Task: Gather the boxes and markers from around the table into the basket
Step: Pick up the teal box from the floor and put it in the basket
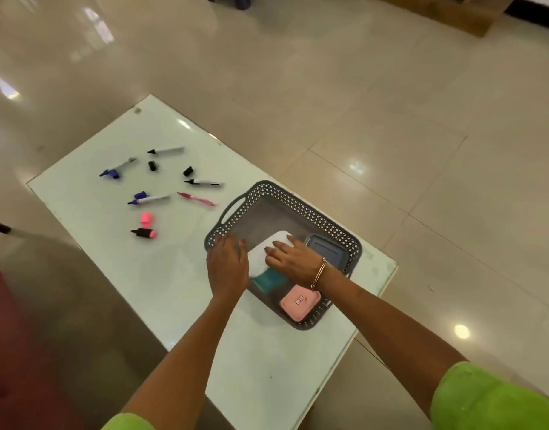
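A grey perforated basket (298,206) stands on the white table (142,274). Inside it lie a pink box (299,301), a dark blue box (329,248), a teal box (268,280) and, on top of the teal one, a white box (263,252). My left hand (228,262) rests against the white box's left side at the basket's near rim. My right hand (293,257) lies flat on top of the white box. Several uncapped markers lie scattered to the left, among them a pink highlighter (146,233), a red pen (197,199) and a black marker (203,182).
Loose caps lie among the markers: a pink cap (147,218), black caps (152,165) (188,171). The table's right corner (391,268) is close behind the basket. A dark red seat (18,352) sits at the lower left; shiny tiled floor surrounds the table.
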A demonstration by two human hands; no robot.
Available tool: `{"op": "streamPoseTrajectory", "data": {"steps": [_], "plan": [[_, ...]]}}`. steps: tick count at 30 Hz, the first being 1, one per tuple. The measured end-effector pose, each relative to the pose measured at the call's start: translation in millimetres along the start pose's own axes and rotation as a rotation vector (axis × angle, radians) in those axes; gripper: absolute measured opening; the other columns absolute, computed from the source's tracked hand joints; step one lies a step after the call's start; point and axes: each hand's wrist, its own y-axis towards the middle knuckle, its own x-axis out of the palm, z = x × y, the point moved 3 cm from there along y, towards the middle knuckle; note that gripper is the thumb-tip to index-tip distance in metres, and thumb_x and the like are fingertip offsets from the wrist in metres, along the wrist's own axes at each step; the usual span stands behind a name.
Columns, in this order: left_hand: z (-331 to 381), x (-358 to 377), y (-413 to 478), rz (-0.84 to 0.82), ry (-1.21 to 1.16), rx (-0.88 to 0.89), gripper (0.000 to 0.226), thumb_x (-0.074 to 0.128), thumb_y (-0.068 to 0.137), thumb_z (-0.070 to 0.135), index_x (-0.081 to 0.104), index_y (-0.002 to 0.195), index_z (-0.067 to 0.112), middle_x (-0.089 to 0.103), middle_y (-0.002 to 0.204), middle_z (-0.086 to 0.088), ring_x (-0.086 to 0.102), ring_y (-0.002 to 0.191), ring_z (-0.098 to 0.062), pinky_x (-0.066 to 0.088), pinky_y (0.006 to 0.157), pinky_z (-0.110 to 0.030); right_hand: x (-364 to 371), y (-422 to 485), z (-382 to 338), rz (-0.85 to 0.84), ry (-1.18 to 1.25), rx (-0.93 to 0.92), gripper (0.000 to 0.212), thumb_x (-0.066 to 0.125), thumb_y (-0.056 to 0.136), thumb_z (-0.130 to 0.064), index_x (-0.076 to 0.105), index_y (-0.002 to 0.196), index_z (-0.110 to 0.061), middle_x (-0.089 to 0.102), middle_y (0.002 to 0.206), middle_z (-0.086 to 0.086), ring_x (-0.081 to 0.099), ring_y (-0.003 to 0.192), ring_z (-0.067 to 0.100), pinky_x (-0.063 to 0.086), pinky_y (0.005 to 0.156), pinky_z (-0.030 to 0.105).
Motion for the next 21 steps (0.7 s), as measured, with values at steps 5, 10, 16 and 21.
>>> {"op": "streamPoseTrajectory", "data": {"steps": [5, 10, 16, 21], "plan": [[-23.1, 7.7, -5.3, -0.103, 0.281, 0.149, 0.055, 0.020, 0.093, 0.035, 0.041, 0.135, 0.008, 0.042, 0.145, -0.012, 0.025, 0.142, -0.028, 0.014, 0.115, -0.048, 26.6, 17.2, -8.8, -0.057, -0.113, -0.135, 0.017, 0.050, 0.080, -0.015, 0.062, 0.092, -0.017, 0.070, 0.104, 0.007, 0.067, 0.094, 0.024, 0.056, 0.080, 0.042], [-29.6, 10.3, -10.3, -0.064, 0.244, 0.147, 0.063, 0.012, 0.091, 0.041, 0.043, 0.135, 0.008, 0.043, 0.145, -0.012, 0.029, 0.140, -0.028, 0.016, 0.115, -0.047, 39.8, 22.8, -8.7, -0.052, -0.033, -0.135, 0.034, 0.078, 0.064, -0.018, 0.061, 0.094, -0.016, 0.069, 0.109, 0.010, 0.066, 0.100, 0.028, 0.055, 0.082, 0.047], [-24.6, 10.6, -11.8, -0.065, 0.171, 0.105, 0.066, 0.009, 0.090, 0.045, 0.043, 0.134, 0.010, 0.042, 0.145, -0.011, 0.028, 0.141, -0.026, 0.012, 0.117, -0.043, 52.9, 17.4, -21.1, -0.028, 0.032, -0.122, 0.048, 0.085, 0.057, -0.016, 0.060, 0.097, -0.010, 0.065, 0.115, 0.018, 0.063, 0.104, 0.036, 0.052, 0.085, 0.054], [-20.6, 11.8, -11.1, -0.059, 0.162, 0.111, 0.068, 0.009, 0.089, 0.047, 0.047, 0.131, 0.010, 0.043, 0.145, -0.011, 0.027, 0.141, -0.025, 0.013, 0.117, -0.041, 60.5, 16.2, -25.8, -0.109, 0.131, -0.083, 0.045, 0.070, 0.074, -0.027, 0.056, 0.112, -0.007, 0.050, 0.133, 0.021, 0.049, 0.120, 0.039, 0.042, 0.096, 0.056]]}}
